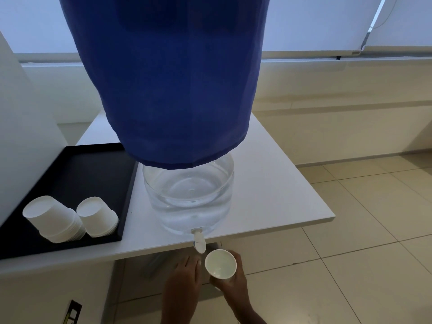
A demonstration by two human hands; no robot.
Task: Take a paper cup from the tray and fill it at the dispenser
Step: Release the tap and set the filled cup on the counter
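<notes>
A clear water dispenser [189,197] under a blue cloth cover [173,78] stands at the front edge of the white table [280,195]. Its white tap [199,242] juts out over the edge. My right hand [233,286] is shut on a white paper cup [221,263], held upright just below and right of the tap. A little water seems to lie in the cup's bottom. My left hand [184,279] reaches up beside the cup, fingers extended toward the tap, holding nothing. Two upside-down stacks of paper cups [70,218] stand on the black tray [93,174] at left.
The tray lies on the table's left part, touching the dispenser's side. A white wall panel [21,136] rises at far left. Beige tiled floor [350,253] spreads to the right and below. A table leg base [156,263] shows under the table edge.
</notes>
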